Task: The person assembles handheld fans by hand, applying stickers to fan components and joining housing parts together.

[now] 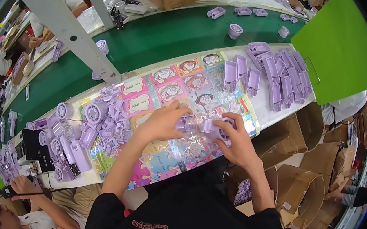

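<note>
My left hand (164, 122) closes its fingers and thumb on a small lavender plastic housing piece (186, 123). Close to its right, my right hand (240, 143) grips a round lavender fan head (226, 127), thumb below and fingers over the top. A short lavender neck (208, 126) sticks out from the fan head toward the left-hand piece. Whether the two parts touch is hard to make out. Both hands are just above a colourful printed mat (152, 154) on the worktable.
Small lavender parts (114, 122) lie heaped left of my hands, beside several fan heads (94, 112). Long lavender shells (283, 76) are piled at the right. A green conveyor belt (165, 35) runs behind a metal post (72, 34). Cardboard boxes (296, 181) stand right; a co-worker (45, 212) sits left.
</note>
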`<state>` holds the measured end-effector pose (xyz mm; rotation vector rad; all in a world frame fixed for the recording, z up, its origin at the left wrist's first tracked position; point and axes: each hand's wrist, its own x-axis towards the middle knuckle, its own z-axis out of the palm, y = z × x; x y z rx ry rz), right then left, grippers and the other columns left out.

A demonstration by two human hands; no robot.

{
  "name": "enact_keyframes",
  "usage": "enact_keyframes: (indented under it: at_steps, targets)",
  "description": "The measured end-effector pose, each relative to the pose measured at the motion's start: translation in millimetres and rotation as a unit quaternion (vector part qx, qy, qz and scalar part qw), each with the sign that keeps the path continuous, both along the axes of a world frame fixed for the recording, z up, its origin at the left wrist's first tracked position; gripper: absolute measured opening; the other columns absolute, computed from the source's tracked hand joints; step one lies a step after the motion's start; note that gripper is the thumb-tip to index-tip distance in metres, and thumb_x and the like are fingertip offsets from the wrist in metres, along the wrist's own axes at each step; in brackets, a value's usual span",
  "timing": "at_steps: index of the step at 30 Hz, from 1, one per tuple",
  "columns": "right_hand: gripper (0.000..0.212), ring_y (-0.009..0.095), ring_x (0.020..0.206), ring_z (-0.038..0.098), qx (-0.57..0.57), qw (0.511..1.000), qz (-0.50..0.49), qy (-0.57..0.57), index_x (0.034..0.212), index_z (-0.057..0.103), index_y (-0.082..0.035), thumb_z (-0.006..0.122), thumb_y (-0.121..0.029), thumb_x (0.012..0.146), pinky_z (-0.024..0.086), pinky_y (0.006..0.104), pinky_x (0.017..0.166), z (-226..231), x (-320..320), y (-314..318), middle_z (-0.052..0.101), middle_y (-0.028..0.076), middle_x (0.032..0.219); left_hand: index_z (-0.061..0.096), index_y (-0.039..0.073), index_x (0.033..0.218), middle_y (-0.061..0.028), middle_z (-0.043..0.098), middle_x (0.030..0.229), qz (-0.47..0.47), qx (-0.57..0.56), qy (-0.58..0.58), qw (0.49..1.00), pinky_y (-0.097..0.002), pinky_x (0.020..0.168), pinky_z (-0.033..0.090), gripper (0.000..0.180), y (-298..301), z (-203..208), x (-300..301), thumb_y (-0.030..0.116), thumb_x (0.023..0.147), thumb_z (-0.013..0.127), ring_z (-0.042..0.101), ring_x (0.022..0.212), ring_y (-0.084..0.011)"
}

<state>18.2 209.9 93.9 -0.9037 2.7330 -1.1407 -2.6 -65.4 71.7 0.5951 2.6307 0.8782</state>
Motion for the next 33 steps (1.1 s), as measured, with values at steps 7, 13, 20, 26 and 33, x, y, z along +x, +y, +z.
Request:
enact_keyframes:
  at_steps: [7, 13, 20, 26, 33]
  targets:
    - [0.056, 0.039, 0.115, 0.059, 0.055, 0.992, 0.058, 0.102, 0.124, 0.065, -0.018, 0.073, 0.002, 0.072, 0.055, 0.0425, 0.090, -2.1, -7.8, -24.3, 0.049, 0.019, 0.133, 0.063, 0.005, 0.129, -0.0193, 0.066, 0.118, 0.000, 0.132, -0.022, 0.991, -0.0427, 0.096, 0.050, 0.066, 0.2, -11.3, -0.2, 0.019, 0.066, 0.079, 0.063, 0.112, -0.0357]
    - [0.053, 0.040, 0.119, 0.056, 0.083, 0.983, 0.061, 0.149, 0.119, 0.066, -0.015, 0.070, 0.003, 0.070, 0.050, 0.0494, 0.103, 5.5, -7.6, -31.1, 0.050, 0.020, 0.133, 0.070, -0.002, 0.116, -0.0182, 0.074, 0.097, 0.048, 0.215, -0.078, 0.972, -0.0364, 0.083, 0.054, 0.049, 7.3, 6.6, 6.7, 0.022, 0.075, 0.081, 0.071, 0.089, -0.0290]
    - [0.051, 0.040, 0.123, 0.054, 0.111, 0.985, 0.066, 0.114, 0.119, 0.065, -0.013, 0.068, 0.005, 0.071, 0.048, 0.0511, 0.105, 15.2, -7.4, -32.8, 0.051, 0.021, 0.134, 0.071, -0.003, 0.117, -0.0172, 0.075, 0.098, 0.088, 0.222, -0.135, 0.962, -0.0340, 0.080, 0.054, 0.047, 11.0, 3.8, 6.1, 0.024, 0.080, 0.082, 0.072, 0.089, -0.0228]
    - [0.052, 0.038, 0.123, 0.055, 0.114, 0.981, 0.063, 0.142, 0.119, 0.066, -0.013, 0.069, 0.005, 0.070, 0.054, 0.0451, 0.094, 12.7, -12.0, -31.2, 0.052, 0.019, 0.132, 0.071, -0.002, 0.119, -0.0176, 0.075, 0.105, 0.140, 0.283, -0.069, 0.946, -0.0337, 0.083, 0.055, 0.045, 19.8, -18.1, 13.8, 0.018, 0.081, 0.084, 0.072, 0.093, -0.0215]
    - [0.062, 0.039, 0.117, 0.059, -0.017, 0.988, -0.007, 0.155, 0.129, 0.061, -0.014, 0.073, 0.004, 0.071, 0.054, 0.0432, 0.093, -22.4, -43.9, -35.4, 0.053, 0.019, 0.131, 0.073, 0.002, 0.116, -0.0085, 0.075, 0.097, 0.162, 0.306, -0.068, 0.936, -0.0278, 0.080, 0.051, 0.042, 4.3, -24.5, -13.1, 0.012, 0.077, 0.084, 0.064, 0.087, -0.0119]
